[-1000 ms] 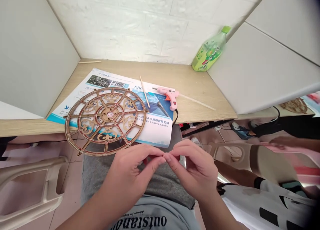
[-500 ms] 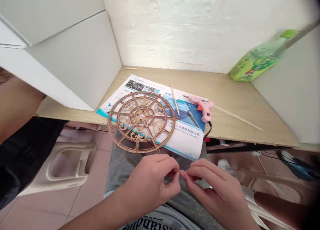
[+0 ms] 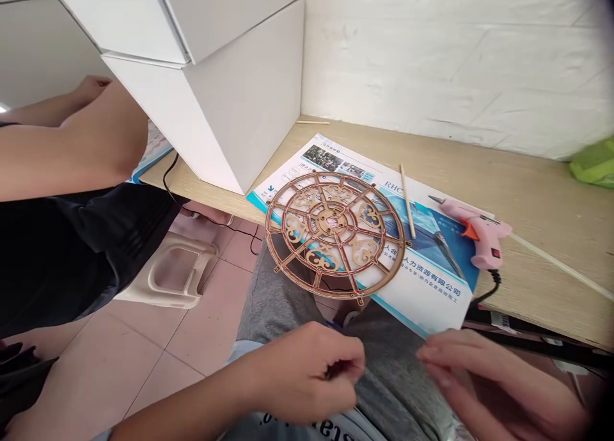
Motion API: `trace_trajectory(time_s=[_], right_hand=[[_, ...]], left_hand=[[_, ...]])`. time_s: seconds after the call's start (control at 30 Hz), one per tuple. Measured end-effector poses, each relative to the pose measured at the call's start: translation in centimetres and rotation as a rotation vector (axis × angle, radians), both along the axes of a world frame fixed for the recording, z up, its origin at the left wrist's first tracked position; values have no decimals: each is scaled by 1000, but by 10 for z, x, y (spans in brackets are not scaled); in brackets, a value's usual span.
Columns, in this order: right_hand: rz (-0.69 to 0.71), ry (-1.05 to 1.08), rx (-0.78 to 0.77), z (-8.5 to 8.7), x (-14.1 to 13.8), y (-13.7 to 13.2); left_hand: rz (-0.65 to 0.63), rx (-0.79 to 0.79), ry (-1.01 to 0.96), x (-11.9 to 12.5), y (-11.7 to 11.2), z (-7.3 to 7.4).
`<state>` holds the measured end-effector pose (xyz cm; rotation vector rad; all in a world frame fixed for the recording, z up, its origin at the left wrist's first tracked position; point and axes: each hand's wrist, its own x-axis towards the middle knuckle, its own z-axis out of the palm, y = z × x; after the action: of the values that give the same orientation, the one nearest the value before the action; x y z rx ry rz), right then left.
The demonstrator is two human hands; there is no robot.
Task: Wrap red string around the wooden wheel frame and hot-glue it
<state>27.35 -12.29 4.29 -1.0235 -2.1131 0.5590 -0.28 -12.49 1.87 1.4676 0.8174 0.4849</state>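
My left hand [image 3: 311, 377] hovers over my lap with its fingers curled in a pinch on something small and dark that I cannot make out. My right hand [image 3: 474, 370] lies a little to the right of it, fingers stretched out loosely, holding nothing I can see. Just above both hands a round, laser-cut wooden wheel [image 3: 336, 233] with ornate spokes rests on a printed leaflet [image 3: 426, 281] and overhangs the desk's front edge.
A pink glue gun [image 3: 472, 233] with a black cord lies on the wooden desk [image 3: 537, 191], with thin wooden sticks [image 3: 407, 201] beside it. A green bottle [image 3: 595, 162] shows at the right edge. White dividers [image 3: 230, 108] stand left; another person's arm [image 3: 71, 146] and a plastic stool [image 3: 173, 271] lie beyond.
My view has swung left. My hands, which met fingertip to fingertip, have drawn apart; the left keeps its pinch, the right has loosened. The neighbouring person has come into view.
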Motion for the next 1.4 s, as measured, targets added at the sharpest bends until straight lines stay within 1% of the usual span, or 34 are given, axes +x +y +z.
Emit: trace_trajectory(time_s=[0.03,0.07,0.1,0.17,0.2,0.23,0.3,0.4,0.47,0.53,0.6,0.67,0.7,0.73,0.8,0.83,0.87,0.9,0.93,1.03,1.1,1.17,1.3,1.4], right_hand=[[-44,13,-18,-2,4,2],[-101,36,-43,-3,7,4],[-162,60,-75,-4,9,7],[-251,101,-104,-3,9,13],[-281,120,-109,-1,8,18],[-288,137,-111,1,5,22],[-258,173,-111,7,-2,33],[-157,169,-97,12,-13,51],[-133,147,-89,14,-19,61],[-122,124,-82,16,-23,70],[-88,124,-82,20,-26,73],[-19,150,-123,24,-33,70],[42,161,-177,24,-39,65],[113,164,-253,24,-45,58],[277,102,-484,16,-61,40],[326,51,-594,10,-69,29],[328,-24,-675,2,-76,19],[335,-42,-734,-6,-81,9],[307,1,-754,-14,-84,0],[82,195,-699,-32,-79,-18],[-62,264,-662,-36,-67,-24],[-156,293,-666,-37,-54,-28],[-230,309,-722,-35,-41,-34],[-268,291,-697,-36,-39,-36]], left_hand=[[2,-44,44,-10,0,-5],[37,-105,82,-20,0,-12],[100,-176,122,-32,0,-19],[209,-219,172,-59,2,-35],[288,-233,197,-74,4,-44],[376,-235,223,-91,7,-53],[552,-231,279,-125,14,-73],[753,-237,384,-173,26,-99],[863,-213,476,-194,31,-112],[918,-192,538,-202,34,-118],[918,-176,534,-197,32,-115],[859,-178,458,-178,25,-103],[799,-189,408,-164,19,-93],[711,-219,334,-147,12,-83],[454,-387,100,-110,-4,-60],[349,-451,29,-92,-12,-51],[287,-502,-58,-74,-19,-43],[266,-541,-149,-58,-24,-39],[264,-562,-210,-44,-27,-36],[243,-560,-292,-18,-26,-40],[210,-540,-281,-10,-19,-44],[170,-528,-245,-5,-12,-45],[108,-545,-206,4,-7,-41],[100,-576,-225,9,-7,-38]])
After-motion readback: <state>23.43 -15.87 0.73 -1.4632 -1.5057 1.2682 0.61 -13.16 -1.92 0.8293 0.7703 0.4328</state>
